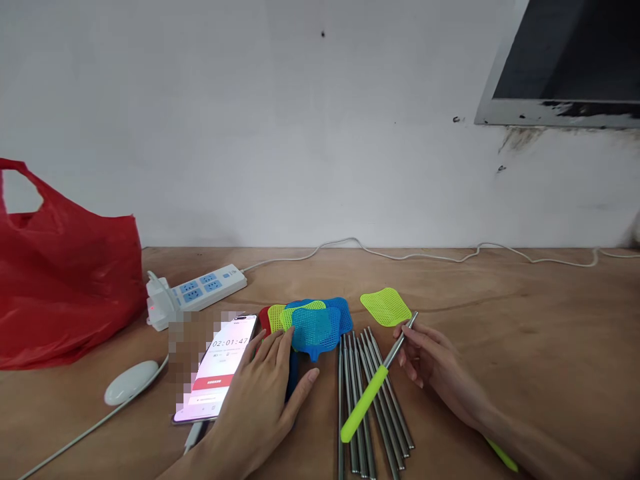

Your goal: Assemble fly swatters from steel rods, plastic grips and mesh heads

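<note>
My right hand (427,357) pinches the metal end of a fly swatter handle (367,400), a steel rod with a lime-green grip, tilted above the rods. Just past its fingertips lies a single lime-green swatter head (387,307). My left hand (265,390) is open, fingers stretched forward and thumb apart, beside a pile of mesh swatter heads. A blue swatter head (316,330) tops the pile; green, red and other blue ones show behind it. Something dark blue (293,375) is partly hidden under the left hand. Several bare metal rods (357,407) lie side by side between my hands.
A lit phone (220,367) stands left of my left hand, with a cable plugged in. Farther left are a white power strip (210,288), a white oval device (131,383) and a red plastic bag (65,287). A green piece (503,456) peeks from under my right forearm.
</note>
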Demonstrator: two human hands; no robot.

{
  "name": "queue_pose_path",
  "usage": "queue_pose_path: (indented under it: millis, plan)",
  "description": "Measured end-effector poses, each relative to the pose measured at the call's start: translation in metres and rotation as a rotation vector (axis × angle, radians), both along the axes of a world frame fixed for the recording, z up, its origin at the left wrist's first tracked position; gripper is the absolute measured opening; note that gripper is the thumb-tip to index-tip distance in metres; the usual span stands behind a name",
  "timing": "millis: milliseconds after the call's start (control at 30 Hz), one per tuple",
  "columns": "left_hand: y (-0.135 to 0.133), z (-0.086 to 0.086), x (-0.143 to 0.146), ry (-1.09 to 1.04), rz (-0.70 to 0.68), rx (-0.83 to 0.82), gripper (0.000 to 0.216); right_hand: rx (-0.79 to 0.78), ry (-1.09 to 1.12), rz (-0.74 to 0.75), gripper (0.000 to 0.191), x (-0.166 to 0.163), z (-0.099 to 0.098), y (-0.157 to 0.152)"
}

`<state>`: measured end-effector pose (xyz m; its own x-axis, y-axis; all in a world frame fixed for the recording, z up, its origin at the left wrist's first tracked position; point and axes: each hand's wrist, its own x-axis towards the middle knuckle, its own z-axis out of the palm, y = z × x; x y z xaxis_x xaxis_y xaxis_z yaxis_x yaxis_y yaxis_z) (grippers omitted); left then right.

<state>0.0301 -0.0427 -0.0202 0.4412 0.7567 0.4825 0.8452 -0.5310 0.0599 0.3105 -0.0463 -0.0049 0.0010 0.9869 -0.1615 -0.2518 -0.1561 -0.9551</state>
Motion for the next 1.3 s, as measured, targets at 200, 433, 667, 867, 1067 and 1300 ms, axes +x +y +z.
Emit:
queue_pose_path:
  millis: [200,433,667,867,1067,1300]
  plan:
    - [-0.0013,0.0036,-0.0009,0.026,-0.042,-0.096,0.044,0.007,0.002,0.006,0.044,0.0021,-0.0043,0.0008]
    - [-0.0014,-0.0001,-0.0014,0.022,-0.024,-0.107,0.056,0.012,0.019,0.020,0.042,0.0027,-0.0051,0.0010]
    - [-0.0003,-0.0029,-0.0014,0.058,0.018,-0.035,0.058,-0.006,0.015,0.007,0.044,0.0032,-0.0053,0.0014]
    - [-0.0003,-0.0010,-0.0019,0.092,-0.009,-0.035,0.050,-0.020,0.018,0.015,0.046,0.0030,-0.0053,0.0004]
    - [-0.0005,-0.0046,-0.0022,0.097,0.050,0.009,0.064,-0.010,0.018,0.017,0.047,0.0029,-0.0050,0.0014]
    - [0.0022,-0.0060,-0.0033,0.183,0.104,0.077,0.061,-0.020,0.014,0.021,0.046,0.0036,-0.0055,0.0010]
